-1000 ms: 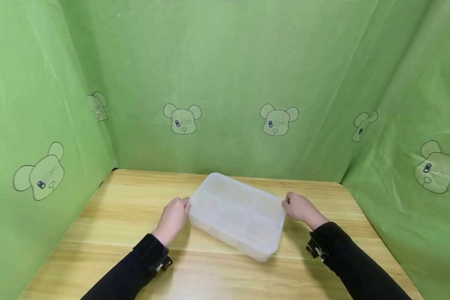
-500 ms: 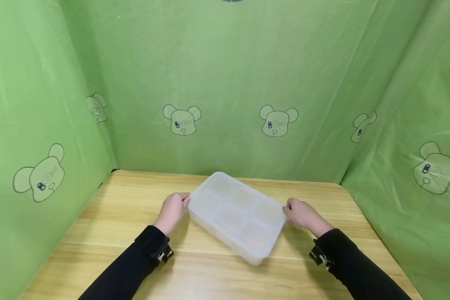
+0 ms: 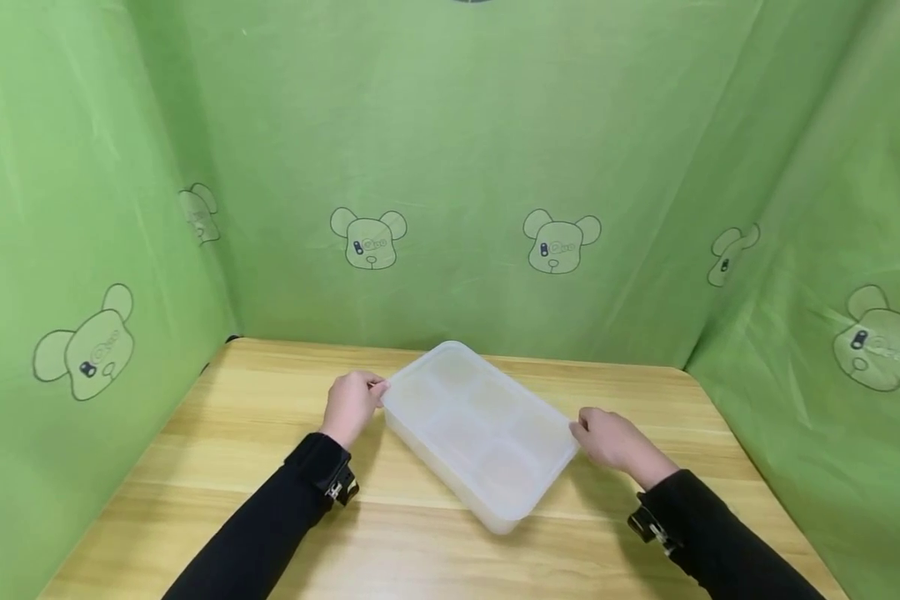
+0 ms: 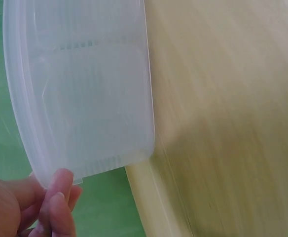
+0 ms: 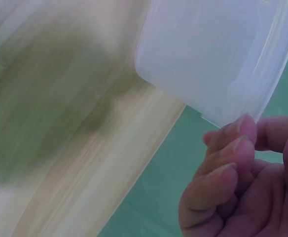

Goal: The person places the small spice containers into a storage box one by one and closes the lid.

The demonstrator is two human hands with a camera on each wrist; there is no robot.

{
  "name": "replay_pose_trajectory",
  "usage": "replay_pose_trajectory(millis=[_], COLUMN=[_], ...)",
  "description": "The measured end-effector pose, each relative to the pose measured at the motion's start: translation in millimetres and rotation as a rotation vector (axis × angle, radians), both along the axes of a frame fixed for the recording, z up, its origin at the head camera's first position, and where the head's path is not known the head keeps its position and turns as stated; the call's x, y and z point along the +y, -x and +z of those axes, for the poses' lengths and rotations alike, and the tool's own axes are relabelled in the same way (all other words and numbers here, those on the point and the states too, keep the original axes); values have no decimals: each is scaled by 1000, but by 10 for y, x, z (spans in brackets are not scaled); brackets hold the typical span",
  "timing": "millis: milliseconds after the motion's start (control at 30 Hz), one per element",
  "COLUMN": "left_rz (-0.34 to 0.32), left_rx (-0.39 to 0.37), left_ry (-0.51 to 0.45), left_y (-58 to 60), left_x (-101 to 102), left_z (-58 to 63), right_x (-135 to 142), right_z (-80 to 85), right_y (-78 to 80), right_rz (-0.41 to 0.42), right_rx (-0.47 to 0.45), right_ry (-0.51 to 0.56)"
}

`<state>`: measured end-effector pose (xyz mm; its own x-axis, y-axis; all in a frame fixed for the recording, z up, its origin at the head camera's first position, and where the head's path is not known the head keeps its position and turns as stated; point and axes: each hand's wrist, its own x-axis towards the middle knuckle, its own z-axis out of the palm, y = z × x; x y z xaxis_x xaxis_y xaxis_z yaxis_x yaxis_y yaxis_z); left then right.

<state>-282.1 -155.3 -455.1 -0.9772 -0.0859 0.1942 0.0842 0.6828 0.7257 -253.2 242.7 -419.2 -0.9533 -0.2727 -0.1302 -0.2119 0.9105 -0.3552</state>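
Note:
A frosted, translucent plastic box (image 3: 480, 425) with rounded corners is turned at a slant over the middle of the table in the head view. Faint compartment outlines show through its pale top. My left hand (image 3: 352, 408) pinches the rim at the box's left end between thumb and fingers; the left wrist view shows the fingertips (image 4: 62, 180) at that corner. On the opposite end, my right hand (image 3: 613, 439) pinches the rim, with thumb and fingers meeting at the edge in the right wrist view. Whether the box's underside touches the table cannot be told.
The wood-grain table (image 3: 240, 417) extends around the box on every side. A green curtain (image 3: 457, 150) printed with bear heads hangs behind it and along both sides.
The box has turned clockwise as seen from above. My left hand has moved away toward the back, while my right hand has come a little nearer. Both keep their hold.

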Motion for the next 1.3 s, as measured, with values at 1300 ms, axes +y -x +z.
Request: replay_pose_trajectory(millis=[1300], left_rz=[-17], left_rx=[46], left_ry=[-194], left_y=[339], left_x=[178], left_z=[-135], right_x=[-179], right_z=[31], right_y=[-453], right_rz=[60], right_rx=[-123], right_ry=[-26])
